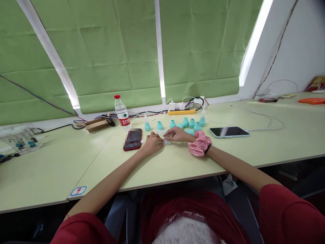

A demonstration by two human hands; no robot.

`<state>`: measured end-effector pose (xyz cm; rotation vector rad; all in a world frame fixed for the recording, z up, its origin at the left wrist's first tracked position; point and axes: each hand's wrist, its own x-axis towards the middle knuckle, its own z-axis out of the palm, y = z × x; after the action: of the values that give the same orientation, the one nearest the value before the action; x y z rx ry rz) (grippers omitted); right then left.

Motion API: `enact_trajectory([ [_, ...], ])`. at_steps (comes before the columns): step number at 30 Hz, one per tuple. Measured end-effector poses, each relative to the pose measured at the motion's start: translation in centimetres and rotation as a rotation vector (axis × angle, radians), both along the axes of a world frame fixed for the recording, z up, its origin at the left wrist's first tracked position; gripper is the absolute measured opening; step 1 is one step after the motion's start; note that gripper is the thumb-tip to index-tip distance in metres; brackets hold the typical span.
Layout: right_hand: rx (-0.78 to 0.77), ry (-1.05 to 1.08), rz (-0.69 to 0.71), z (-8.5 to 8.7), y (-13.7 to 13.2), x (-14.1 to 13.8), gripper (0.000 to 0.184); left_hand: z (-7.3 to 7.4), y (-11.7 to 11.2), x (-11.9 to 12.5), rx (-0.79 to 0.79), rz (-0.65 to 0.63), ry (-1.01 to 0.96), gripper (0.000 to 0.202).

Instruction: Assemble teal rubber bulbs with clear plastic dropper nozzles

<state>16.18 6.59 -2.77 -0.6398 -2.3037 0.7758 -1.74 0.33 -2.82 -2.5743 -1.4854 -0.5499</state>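
My left hand [152,143] rests on the table with its fingers closed around a small clear plastic piece [167,143]. From the other side my right hand [178,134], with a pink scrunchie [199,143] at the wrist, pinches at the same piece. Its exact shape is hidden by the fingertips. Just beyond the hands stand several teal rubber squeeze bulbs [185,122], some upright with open necks and some lying down. A bulb on the left [147,126] and one at the right [202,122] carry clear pointed nozzles. Another pale clear piece [160,132] lies behind my fingers.
A red-cased phone [133,139] lies left of my hands, a light-cased phone [229,132] with a cable to the right. Behind stand a water bottle [122,113], a cardboard tray [98,124] and a yellow power strip [181,112] with chargers. The table's front edge [172,182] is near me.
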Motion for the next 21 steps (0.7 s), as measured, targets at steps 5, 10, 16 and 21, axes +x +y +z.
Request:
enact_trajectory([
  [5, -0.028, -0.001, 0.050, 0.4, -0.5, 0.2, 0.023, -0.2, 0.2, -0.2, -0.013, -0.018, -0.012, 0.026],
  [10, 0.015, -0.018, 0.056, 0.5, -0.7, 0.2, 0.021, 0.1, 0.0, 0.0, -0.006, 0.005, -0.039, 0.028],
  [16, 0.001, -0.023, 0.035, 0.4, -0.6, 0.2, 0.022, 0.7, -0.7, 0.4, 0.047, -0.064, -0.229, 0.020],
  [21, -0.014, -0.016, 0.047, 0.4, -0.6, 0.2, 0.023, 0.5, -0.9, 0.5, -0.025, -0.082, -0.277, 0.022],
])
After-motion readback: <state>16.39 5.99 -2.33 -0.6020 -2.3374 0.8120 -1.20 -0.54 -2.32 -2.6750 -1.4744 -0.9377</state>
